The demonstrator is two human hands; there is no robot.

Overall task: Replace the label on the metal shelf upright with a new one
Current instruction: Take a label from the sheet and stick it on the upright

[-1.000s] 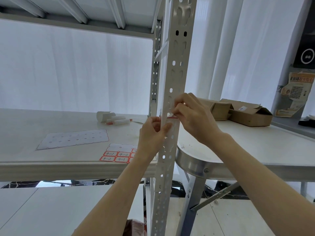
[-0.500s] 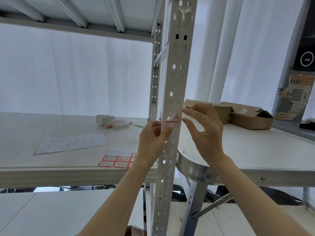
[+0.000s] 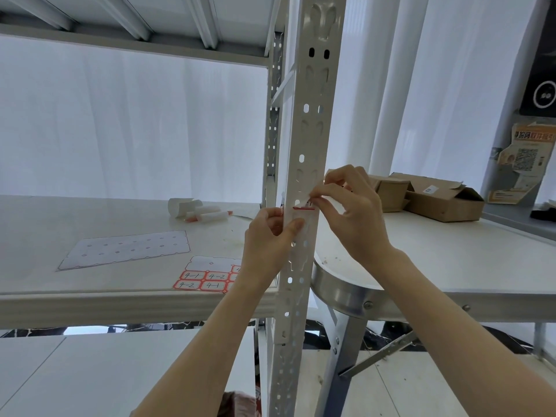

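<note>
A white perforated metal shelf upright (image 3: 304, 130) runs down the middle of the view. A small red-edged label (image 3: 304, 208) sits on its front face at hand height, its upper edge curled away from the metal. My right hand (image 3: 349, 212) pinches that lifted upper edge between thumb and forefinger. My left hand (image 3: 270, 236) wraps the upright just below the label, thumb pressed on the front face. A sheet of red-bordered labels (image 3: 207, 278) marked 4-1 and 4-2 lies on the shelf board to the left.
An empty label backing sheet (image 3: 126, 248), a paper roll (image 3: 180, 206) and a marker pen (image 3: 207, 216) lie on the shelf board (image 3: 90, 302). To the right stands a round-cornered metal table (image 3: 451, 266) with open cardboard boxes (image 3: 433, 197).
My right hand was spread open beside the upright half a second ago; now its fingertips have closed on the label's upper edge. My left hand has stayed in place.
</note>
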